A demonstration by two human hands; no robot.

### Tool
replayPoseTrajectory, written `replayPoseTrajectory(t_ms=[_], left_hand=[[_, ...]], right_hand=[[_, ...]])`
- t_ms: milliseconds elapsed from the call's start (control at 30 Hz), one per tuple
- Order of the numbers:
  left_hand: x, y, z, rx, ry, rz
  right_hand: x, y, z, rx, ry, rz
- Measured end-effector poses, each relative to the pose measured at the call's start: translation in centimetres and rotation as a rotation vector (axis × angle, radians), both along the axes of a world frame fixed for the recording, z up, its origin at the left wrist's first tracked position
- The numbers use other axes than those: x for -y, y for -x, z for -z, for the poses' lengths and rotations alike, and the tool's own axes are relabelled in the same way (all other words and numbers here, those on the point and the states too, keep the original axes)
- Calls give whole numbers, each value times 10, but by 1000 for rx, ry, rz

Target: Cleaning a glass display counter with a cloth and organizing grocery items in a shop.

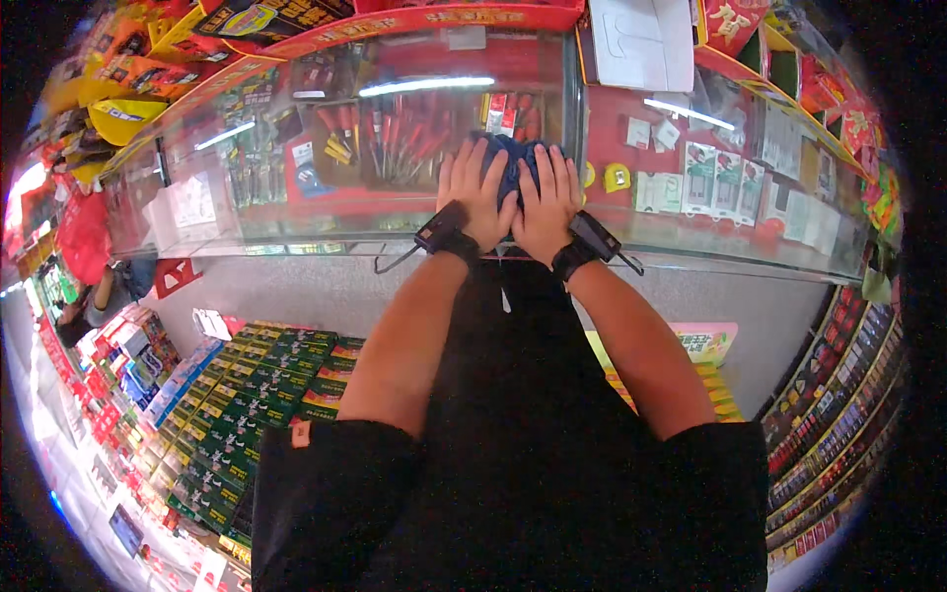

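Note:
A bunched dark blue cloth lies on the glass top of a display counter. My left hand covers its left side and my right hand its right side. Both hands hold it from above, fingers stretched forward and thumbs nearly meeting in the middle. Their palms hide much of the cloth. A black band with a small box and strap is on each wrist. Under the glass, in front of my hands, red-handled screwdrivers lie in a bin. To the right is a yellow tape measure.
Red-trimmed display boxes and a white carton stand along the counter's far side. Stacked green cartons are at lower left, filled shelves at lower right. Another person's arm shows at far left, near a red bag.

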State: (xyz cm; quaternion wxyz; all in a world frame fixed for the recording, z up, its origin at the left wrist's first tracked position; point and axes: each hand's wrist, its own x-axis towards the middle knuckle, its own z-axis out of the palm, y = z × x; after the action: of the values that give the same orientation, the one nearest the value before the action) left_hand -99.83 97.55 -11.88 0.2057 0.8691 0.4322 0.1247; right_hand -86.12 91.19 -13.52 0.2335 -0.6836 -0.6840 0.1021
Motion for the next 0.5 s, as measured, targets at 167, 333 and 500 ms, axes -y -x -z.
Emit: replayPoseTrajectory(t_ms=[167, 333, 500], left_hand=[[-13, -4, 6, 10, -69, -9], [-80, -38, 16, 60, -204, -55], [-127, -62, 26, 151, -365, -135]], right_hand=[[-23, -7, 3, 8, -95, -29], [-89, -30, 3, 164, -148, 18], [-140, -38, 8, 252, -213, 136]])
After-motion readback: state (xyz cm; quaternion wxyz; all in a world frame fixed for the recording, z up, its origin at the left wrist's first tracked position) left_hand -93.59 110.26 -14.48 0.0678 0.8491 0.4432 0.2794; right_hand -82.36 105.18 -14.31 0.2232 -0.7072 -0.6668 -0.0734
